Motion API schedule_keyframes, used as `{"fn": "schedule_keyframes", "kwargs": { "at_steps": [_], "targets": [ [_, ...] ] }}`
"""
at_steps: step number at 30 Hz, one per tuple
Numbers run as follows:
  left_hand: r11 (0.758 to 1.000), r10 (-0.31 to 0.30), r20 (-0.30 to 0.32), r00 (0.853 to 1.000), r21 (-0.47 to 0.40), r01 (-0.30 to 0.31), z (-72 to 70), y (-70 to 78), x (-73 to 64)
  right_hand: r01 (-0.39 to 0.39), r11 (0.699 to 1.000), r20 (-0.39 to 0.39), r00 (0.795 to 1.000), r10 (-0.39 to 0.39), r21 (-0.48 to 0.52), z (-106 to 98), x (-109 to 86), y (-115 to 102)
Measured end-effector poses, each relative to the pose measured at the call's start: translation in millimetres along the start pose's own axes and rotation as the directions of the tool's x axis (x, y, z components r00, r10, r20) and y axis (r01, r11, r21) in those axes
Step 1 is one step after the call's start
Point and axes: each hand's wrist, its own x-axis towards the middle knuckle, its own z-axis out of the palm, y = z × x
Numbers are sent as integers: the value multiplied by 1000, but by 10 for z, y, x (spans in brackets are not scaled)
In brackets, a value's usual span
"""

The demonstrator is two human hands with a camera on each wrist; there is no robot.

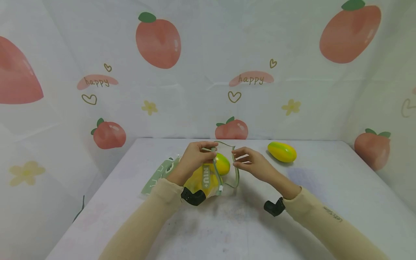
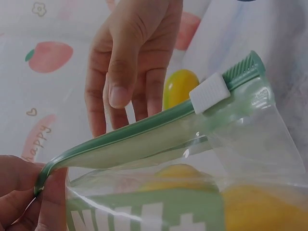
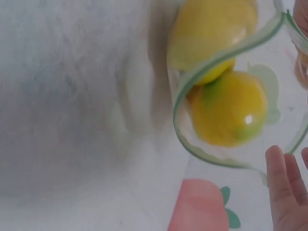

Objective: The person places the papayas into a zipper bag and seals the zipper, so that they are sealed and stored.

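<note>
A clear zip bag [image 1: 206, 177] with green edging and NIU+ lettering holds several yellow fruits; a yellow-green oblong one [image 1: 222, 164] lies near its mouth. My left hand [image 1: 194, 159] pinches the zip edge between thumb and fingers. The mouth gapes toward the right, and a white slider [image 2: 210, 93] sits near one end of the zip. At the opposite rim is my right hand [image 1: 255, 164], its fingers loosely extended with fingertips right at the green edge. In the right wrist view, a rounded fruit [image 3: 230, 109] shows inside the opening.
Another yellow-green oblong fruit [image 1: 282, 151] lies at the table's back right. A flat green printed piece of plastic [image 1: 158, 177] is left of the bag, partly hidden by the left forearm. Behind the white table [image 1: 234, 231] hangs a peach-patterned cloth [image 1: 201, 90].
</note>
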Motion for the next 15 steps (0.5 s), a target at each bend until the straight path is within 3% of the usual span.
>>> {"fn": "schedule_keyframes", "kwargs": {
  "at_steps": [6, 15],
  "targets": [
    [1000, 0, 2, 1000, 2, 0, -3, 10, -15, 1, 1000, -20, 1000, -1, 4, -123, -37, 33],
    [1000, 5, 5, 1000, 1, -5, -3, 6, -15, 3, 995, -88, 996, 6, 102, -397, -119, 13]
  ]
}}
